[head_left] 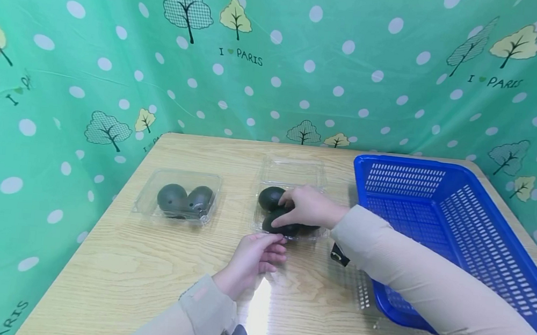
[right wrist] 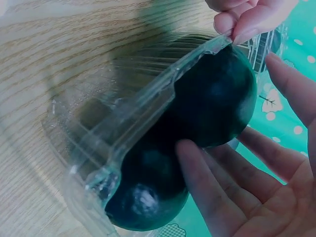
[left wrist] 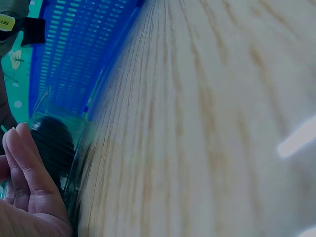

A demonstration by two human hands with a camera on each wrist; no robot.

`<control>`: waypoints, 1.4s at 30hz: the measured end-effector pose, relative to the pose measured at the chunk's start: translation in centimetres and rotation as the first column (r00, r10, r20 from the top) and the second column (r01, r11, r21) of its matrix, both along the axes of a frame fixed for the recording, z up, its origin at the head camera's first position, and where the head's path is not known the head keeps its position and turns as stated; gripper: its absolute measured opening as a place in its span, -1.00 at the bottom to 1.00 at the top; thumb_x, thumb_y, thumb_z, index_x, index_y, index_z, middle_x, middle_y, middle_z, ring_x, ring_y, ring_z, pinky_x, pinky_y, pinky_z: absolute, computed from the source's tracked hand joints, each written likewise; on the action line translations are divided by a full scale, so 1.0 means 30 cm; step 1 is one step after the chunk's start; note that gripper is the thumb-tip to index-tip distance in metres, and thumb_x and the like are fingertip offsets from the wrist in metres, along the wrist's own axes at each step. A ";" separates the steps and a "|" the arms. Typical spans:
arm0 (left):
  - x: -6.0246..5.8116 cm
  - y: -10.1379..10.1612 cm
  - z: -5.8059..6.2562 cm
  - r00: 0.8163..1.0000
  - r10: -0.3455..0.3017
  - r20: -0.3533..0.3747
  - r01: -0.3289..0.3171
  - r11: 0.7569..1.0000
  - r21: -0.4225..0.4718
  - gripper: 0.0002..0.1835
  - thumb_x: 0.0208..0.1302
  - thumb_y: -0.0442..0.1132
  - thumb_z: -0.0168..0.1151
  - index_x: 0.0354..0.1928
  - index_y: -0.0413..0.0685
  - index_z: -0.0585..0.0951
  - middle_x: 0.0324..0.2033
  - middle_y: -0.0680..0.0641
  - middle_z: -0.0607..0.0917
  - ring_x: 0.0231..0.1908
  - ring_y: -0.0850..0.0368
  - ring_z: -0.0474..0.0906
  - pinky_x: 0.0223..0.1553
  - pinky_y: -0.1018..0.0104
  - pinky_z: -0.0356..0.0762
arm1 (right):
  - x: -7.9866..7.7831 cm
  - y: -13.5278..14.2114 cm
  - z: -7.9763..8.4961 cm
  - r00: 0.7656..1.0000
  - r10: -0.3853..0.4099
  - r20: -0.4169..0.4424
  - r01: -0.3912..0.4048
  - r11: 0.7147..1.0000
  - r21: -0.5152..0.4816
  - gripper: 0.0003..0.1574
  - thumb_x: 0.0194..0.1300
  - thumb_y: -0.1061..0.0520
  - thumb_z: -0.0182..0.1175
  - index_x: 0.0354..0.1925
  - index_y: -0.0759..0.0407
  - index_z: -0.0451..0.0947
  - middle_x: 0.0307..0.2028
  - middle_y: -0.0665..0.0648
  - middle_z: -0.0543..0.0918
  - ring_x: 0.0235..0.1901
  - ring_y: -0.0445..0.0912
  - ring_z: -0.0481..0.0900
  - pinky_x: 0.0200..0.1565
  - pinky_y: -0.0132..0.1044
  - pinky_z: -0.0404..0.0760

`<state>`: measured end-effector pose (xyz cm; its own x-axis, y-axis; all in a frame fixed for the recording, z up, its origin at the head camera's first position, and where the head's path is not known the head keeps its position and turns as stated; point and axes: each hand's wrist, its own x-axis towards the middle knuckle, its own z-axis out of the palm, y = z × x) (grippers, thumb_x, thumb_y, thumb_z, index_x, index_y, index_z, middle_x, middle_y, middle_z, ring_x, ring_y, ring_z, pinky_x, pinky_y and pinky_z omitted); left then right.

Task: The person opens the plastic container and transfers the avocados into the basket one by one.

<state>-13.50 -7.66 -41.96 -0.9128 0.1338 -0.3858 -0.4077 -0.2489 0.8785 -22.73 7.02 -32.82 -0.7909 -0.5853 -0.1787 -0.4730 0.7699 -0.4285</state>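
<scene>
Dark avocados sit in a clear plastic clamshell (head_left: 293, 171) in the middle of the table, its lid folded back. My right hand (head_left: 310, 206) reaches in over the front avocado (head_left: 270, 221), its spread fingers around the fruit. The right wrist view shows one fingertip against the dark skin between two avocados (right wrist: 217, 98); the thumb looks apart from the fruit. Another avocado (head_left: 270, 197) lies behind, and one at the right is mostly hidden by my hand. My left hand (head_left: 255, 258) pinches the clamshell's front rim between thumb and index finger, seen in the right wrist view.
To the left stands a second clear clamshell (head_left: 150, 183), its avocados (head_left: 171, 197) visible through the plastic. A large blue perforated basket (head_left: 475, 206) takes up the table's right side, beneath my right forearm. A green patterned curtain (head_left: 284, 104) hangs behind the wooden table (head_left: 141, 274).
</scene>
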 end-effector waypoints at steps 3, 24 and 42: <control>-0.001 0.001 -0.001 1.000 0.002 0.001 -0.002 1.000 -0.003 -0.77 0.31 -0.19 0.23 -0.14 -0.21 0.65 -0.50 0.09 0.70 -0.50 0.28 0.68 -0.62 0.54 0.53 | -0.001 0.000 -0.005 1.000 0.016 0.018 -0.016 1.000 0.005 -0.27 0.04 -0.22 0.47 0.07 0.19 0.64 -0.02 0.15 0.71 -0.01 0.00 0.63 0.12 -0.08 0.59; 0.001 0.001 -0.003 1.000 0.001 -0.003 -0.001 1.000 -0.014 -0.79 0.31 -0.19 0.23 -0.16 -0.20 0.65 -0.51 0.10 0.70 -0.50 0.29 0.68 -0.62 0.54 0.53 | 0.003 -0.005 -0.036 0.996 -0.018 0.089 0.019 1.000 -0.015 -0.25 0.06 -0.09 0.49 0.17 0.19 0.57 0.11 0.20 0.66 0.13 0.07 0.56 0.23 -0.02 0.52; 0.001 0.002 0.003 1.000 -0.009 -0.003 0.009 0.999 -0.034 -0.77 0.31 -0.16 0.24 -0.14 -0.17 0.66 -0.52 0.12 0.70 -0.49 0.28 0.69 -0.60 0.54 0.53 | 0.012 0.008 -0.049 0.993 -0.070 0.096 0.080 0.990 -0.113 -0.25 -0.01 -0.08 0.52 0.12 0.21 0.61 0.08 0.20 0.68 0.11 0.05 0.59 0.20 -0.02 0.55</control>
